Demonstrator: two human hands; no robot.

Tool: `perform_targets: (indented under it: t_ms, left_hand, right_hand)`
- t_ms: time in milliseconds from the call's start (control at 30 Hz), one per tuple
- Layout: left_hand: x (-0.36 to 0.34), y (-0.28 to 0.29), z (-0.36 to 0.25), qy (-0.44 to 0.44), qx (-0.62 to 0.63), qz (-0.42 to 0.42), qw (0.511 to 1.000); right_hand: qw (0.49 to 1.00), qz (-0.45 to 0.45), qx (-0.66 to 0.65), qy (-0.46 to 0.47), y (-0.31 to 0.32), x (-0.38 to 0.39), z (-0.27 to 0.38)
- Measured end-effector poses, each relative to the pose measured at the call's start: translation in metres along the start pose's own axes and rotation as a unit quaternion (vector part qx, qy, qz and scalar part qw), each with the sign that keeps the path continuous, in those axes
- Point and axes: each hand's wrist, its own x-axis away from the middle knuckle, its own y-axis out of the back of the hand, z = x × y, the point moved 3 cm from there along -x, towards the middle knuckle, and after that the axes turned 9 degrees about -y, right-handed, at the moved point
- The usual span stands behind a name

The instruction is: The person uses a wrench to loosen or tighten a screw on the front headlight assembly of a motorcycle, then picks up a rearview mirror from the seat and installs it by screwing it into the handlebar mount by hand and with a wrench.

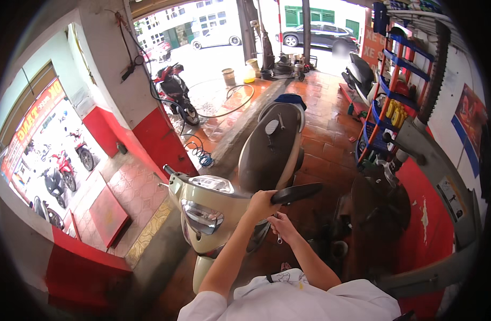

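A cream scooter (205,235) stands in front of me with its headlight end close by. My left hand (262,205) is closed at the near end of a long black oval piece, which looks like a rear-view mirror (298,193). Just below it, my right hand (284,227) is closed around a small metal wrench (279,239), whose ring end sticks out under the fingers. The wrench's other end is hidden by the hand. Behind the handlebar lies the scooter's long brown seat (269,144), with a small pale object (272,127) on it.
An orange-and-blue shelf rack (392,80) with bottles stands at the right, beside a grey tyre-changer arm (438,171). A red motorbike (173,93), a hose (232,109) and buckets (228,76) are farther back. A red-and-white pillar (149,128) rises at the left.
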Motion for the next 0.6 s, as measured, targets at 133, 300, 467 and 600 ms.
perform_targets:
  t_ms: [133,300,467,600]
  left_hand:
    - [-0.001,0.001,-0.002,0.010,-0.002,0.011,1.000]
    - [-0.004,-0.001,0.007,0.032,-0.007,0.034,0.999]
    - [-0.006,-0.002,0.000,0.037,-0.047,0.001,0.998]
    - [-0.003,-0.003,0.000,0.043,-0.059,-0.020,0.997]
  right_hand:
    - [1.000,-0.020,0.004,-0.008,0.005,0.003,0.001]
    - [1.000,0.012,0.008,-0.016,0.009,0.000,-0.004]
    - [0.999,-0.004,0.038,-0.013,0.016,0.000,-0.001]
    - [0.999,0.011,0.027,-0.025,0.013,0.004,-0.001]
